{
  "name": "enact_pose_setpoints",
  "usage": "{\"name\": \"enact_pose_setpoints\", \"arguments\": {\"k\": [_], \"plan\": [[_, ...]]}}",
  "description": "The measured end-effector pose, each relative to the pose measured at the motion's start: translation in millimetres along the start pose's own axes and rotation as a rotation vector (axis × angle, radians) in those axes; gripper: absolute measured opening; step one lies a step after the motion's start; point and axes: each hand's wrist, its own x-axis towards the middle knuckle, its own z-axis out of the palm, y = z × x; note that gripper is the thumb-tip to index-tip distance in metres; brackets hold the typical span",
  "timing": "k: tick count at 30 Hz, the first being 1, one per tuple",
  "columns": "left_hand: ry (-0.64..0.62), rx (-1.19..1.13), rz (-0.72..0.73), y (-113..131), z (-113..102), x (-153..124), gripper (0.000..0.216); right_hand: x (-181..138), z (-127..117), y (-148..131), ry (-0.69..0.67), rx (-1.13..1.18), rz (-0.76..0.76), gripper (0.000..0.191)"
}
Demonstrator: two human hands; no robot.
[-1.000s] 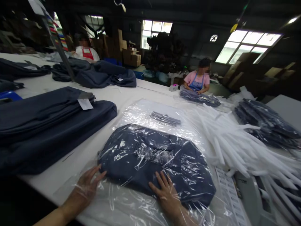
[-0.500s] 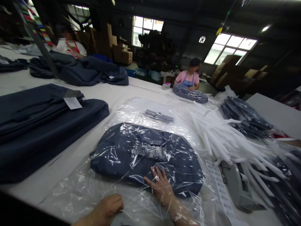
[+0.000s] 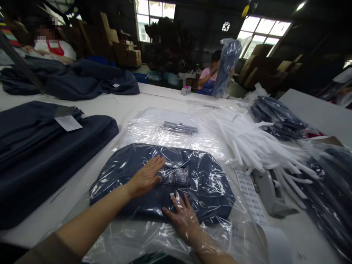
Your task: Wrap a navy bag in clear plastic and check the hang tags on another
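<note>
1. Flattening appears to be the step in hand. Fingers of the right hand (image 3: 184,220) are spread on the near side of the dark blue bag (image 3: 154,198). Plastic seems to be draped over that hand, so it is judged to be inside the clear sleeve (image 3: 137,234).
2. Left hand (image 3: 145,177) is held over the bag's left middle: fingers straight and close together, thumb apart. Firm contact can't be confirmed. Nothing is pinched by either hand.
3. Bag is laid flat in the sleeve, on the near part of the white table (image 3: 156,96).
4. Next move, as judged: right hand to be slid out without the bag being dragged, slack at the near side to be drawn straight. Sleeve mouth can't be made out.
5. Other containers: dark contents are seen in the clear-wrapped packs at far right (image 3: 275,117) and near right (image 3: 327,190). Another wrapped pack (image 3: 227,66) is held up by a co-worker (image 3: 205,79), far side. Cardboard boxes (image 3: 128,57), far left: contents not visible.
6. Unwrapped dark pile (image 3: 41,146) is left; white foam strips (image 3: 247,143) are right.
</note>
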Motion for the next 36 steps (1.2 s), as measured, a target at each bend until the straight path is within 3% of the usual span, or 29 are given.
{"name": "enact_pose_setpoints", "arguments": {"k": [3, 5, 6, 10, 14, 17, 21, 24, 27, 29, 32, 34, 36], "plan": [[-0.416, 0.054, 0.156, -14, 42, -11, 0.07, -6, 7, 0, 0.139, -0.036, -0.027, 0.058], [-0.514, 0.035, 0.187, -10, 53, -24, 0.068, -7, 9, -1, 0.176, -0.019, -0.039, 0.054], [-0.496, 0.017, 0.182, -5, 53, -27, 0.067, -6, 8, -2, 0.164, 0.0, -0.037, 0.053], [-0.226, -0.002, 0.134, 15, 60, -13, 0.072, 3, -6, -5, 0.039, 0.074, 0.012, 0.05], [-0.195, 0.217, 0.365, 18, 110, -13, 0.081, -21, -3, -9, 0.032, 0.077, 0.063, 0.043], [-0.165, 0.331, 0.475, 11, 135, -24, 0.084, -95, 9, -19, 0.203, -0.007, 0.37, 0.052], [-0.171, 0.324, 0.47, 4, 136, -27, 0.074, -214, 2, -42, 0.608, -0.144, 1.088, 0.051], [-0.207, 0.314, 0.402, 4, 134, -25, 0.07, -253, -16, -37, 0.934, -0.132, 1.444, 0.056], [-0.233, 0.341, 0.381, 5, 134, -23, 0.071, -251, -31, -11, 1.144, 0.33, 1.634, 0.071], [-0.197, 0.347, 0.406, 5, 133, -23, 0.072, -247, -38, 3, 1.168, 0.687, 1.634, 0.063], [-0.186, 0.314, 0.539, 4, 130, -29, 0.067, -260, -43, 0, 1.113, 0.875, 1.647, 0.05], [-0.29, 0.253, 0.658, 4, 128, -38, 0.065, -282, -44, -14, 1.013, 0.979, 1.664, 0.049], [-0.4, 0.181, 0.675, 5, 126, -48, 0.065, -310, -47, -28, 0.868, 1.102, 1.612, 0.051]]}}
